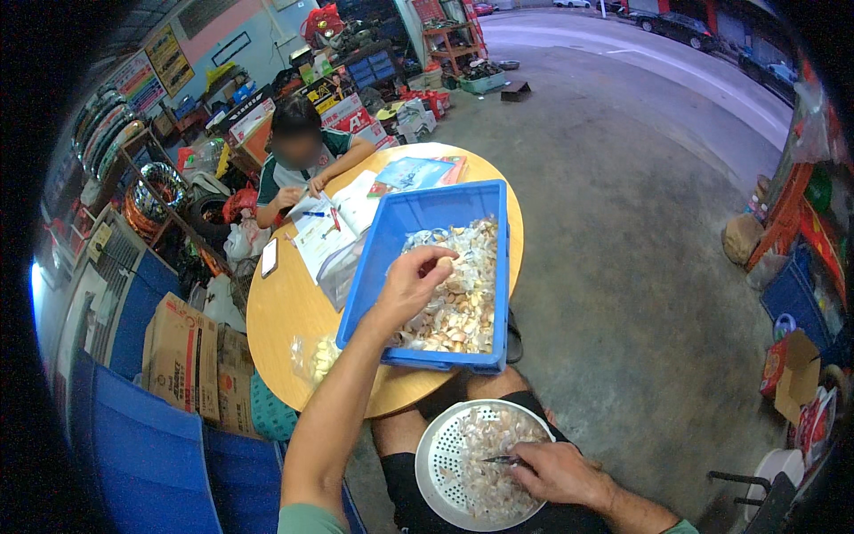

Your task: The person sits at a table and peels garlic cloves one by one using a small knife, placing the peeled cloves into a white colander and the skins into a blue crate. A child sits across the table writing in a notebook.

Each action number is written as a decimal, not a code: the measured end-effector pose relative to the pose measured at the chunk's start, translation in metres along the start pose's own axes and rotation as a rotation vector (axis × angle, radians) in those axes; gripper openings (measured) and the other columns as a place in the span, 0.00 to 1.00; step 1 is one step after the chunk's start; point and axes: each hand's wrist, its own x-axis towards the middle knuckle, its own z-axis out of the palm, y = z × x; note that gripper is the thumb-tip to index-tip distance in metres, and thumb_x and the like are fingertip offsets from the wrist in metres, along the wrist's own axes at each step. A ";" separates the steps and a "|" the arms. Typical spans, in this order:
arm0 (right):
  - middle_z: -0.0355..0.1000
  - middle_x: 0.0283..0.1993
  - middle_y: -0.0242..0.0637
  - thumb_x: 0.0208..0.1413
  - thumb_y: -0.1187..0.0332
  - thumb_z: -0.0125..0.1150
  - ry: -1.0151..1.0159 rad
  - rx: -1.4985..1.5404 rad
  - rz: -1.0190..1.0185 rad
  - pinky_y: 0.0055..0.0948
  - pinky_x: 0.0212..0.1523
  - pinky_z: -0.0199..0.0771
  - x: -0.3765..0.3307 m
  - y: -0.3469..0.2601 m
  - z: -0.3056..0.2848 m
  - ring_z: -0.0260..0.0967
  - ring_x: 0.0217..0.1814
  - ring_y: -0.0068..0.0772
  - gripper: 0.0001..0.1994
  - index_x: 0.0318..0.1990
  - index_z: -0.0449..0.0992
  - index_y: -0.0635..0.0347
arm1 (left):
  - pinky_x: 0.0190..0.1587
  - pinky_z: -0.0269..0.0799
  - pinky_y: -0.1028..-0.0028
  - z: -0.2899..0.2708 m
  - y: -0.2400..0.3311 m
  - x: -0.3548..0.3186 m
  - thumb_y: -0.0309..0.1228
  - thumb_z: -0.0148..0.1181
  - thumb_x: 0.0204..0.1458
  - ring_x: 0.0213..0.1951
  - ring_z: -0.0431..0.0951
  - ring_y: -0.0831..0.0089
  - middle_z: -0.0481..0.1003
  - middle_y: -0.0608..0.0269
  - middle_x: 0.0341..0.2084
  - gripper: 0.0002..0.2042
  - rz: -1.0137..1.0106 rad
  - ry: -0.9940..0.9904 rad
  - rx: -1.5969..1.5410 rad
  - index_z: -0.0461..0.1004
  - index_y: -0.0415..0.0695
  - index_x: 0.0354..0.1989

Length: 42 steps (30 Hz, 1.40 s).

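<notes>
L hand (pixel 414 283) is over the long blue rectangular plastic bin (pixel 358 280), fingertips bent in close; can't tell if they pinch anything. Loose tan-and-white garlic-like cloves (pixel 458 334) fill bin's 1–6 o'clock side, w/ papery skins mixed in. R hand (pixel 560 473) is at 5 o'clock from bin, thumb & fingers clamped on a short dark knife-like tool (pixel 503 460) above the round white perforated plastic bowl (pixel 438 445), which sits on the lap w/ skins in it. To do it well: take 1 clove at a time, keep tool tip low, inside the bowl & clear of L fingers, knees level. Bin's 5 o'clock corner seems to jut past the round yellow wooden table (pixel 276 347), so prob. best not to lean on it
</notes>
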 end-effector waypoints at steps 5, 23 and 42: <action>0.76 0.35 0.51 0.60 0.64 0.58 0.066 0.047 0.011 0.49 0.41 0.76 -0.003 0.004 -0.001 0.75 0.39 0.57 0.12 0.44 0.73 0.62 | 0.30 0.64 0.81 -0.010 0.068 -0.069 0.32 0.54 0.65 0.26 0.67 0.85 0.70 0.74 0.24 0.11 -0.134 0.055 -0.317 0.79 0.38 0.46; 0.77 0.40 0.51 0.57 0.76 0.58 0.333 0.012 -0.218 0.45 0.41 0.77 -0.018 -0.027 0.027 0.76 0.42 0.55 0.12 0.49 0.74 0.61 | 0.34 0.69 0.80 0.126 0.105 -0.297 0.30 0.50 0.67 0.29 0.72 0.81 0.76 0.64 0.33 0.15 -0.447 0.270 -0.987 0.71 0.37 0.59; 0.73 0.34 0.46 0.44 0.81 0.59 0.549 -0.274 -0.665 0.45 0.37 0.75 -0.055 -0.056 0.053 0.73 0.36 0.53 0.19 0.48 0.75 0.63 | 0.32 0.66 0.83 0.130 0.172 -0.354 0.27 0.50 0.66 0.29 0.70 0.83 0.74 0.67 0.32 0.13 -0.295 0.410 -1.185 0.75 0.38 0.54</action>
